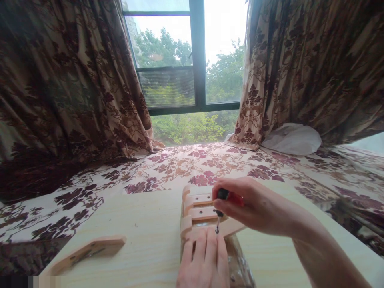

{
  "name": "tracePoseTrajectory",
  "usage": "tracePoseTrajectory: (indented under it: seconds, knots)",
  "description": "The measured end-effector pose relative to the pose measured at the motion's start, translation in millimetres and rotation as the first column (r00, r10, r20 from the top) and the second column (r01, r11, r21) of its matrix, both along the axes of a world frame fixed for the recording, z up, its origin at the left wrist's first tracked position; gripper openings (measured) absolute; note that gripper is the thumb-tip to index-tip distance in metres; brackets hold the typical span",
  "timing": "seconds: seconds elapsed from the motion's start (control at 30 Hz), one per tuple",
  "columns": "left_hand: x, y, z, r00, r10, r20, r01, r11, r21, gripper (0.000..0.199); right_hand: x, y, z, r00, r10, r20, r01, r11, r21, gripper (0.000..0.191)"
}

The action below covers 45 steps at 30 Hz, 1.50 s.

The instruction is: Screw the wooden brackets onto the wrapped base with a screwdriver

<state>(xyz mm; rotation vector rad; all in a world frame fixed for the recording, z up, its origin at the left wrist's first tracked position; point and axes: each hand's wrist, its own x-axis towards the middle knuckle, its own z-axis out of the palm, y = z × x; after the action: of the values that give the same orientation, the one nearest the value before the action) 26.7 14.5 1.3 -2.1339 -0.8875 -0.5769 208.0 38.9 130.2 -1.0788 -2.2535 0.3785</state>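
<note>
My right hand [240, 200] is wrapped round a screwdriver [222, 194] with a black and red handle. Its shaft points down, and the tip meets a screw [217, 231] in a pale wooden slat. My left hand [205, 256] lies flat, fingers stretched forward, across the near part of a small slatted wooden frame [204, 211]. Dark screw heads show in its farther slats. Under the frame is a brown object in clear plastic [240, 264], partly covered by my left hand. One wooden piece slants out to the right beneath my right hand.
A loose angled wooden piece [99, 241] with dark holes lies on the light wooden board [144, 224] to the left. Beyond the board spreads a floral cloth [192, 164]. A white plastic bag [292, 138] sits by the right curtain [258, 80], near the window.
</note>
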Motion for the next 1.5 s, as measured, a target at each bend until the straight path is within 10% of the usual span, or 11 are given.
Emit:
tracePoseTrajectory:
  seconds: [1.5]
  knots:
    - [-6.8, 3.7, -4.0, 0.991, -0.025, -0.130, 0.024, 1.000, -0.012, 0.036, -22.4, 3.0, -10.4, 0.997, -0.077, 0.026, 0.075, 0.994, 0.081, 0.019]
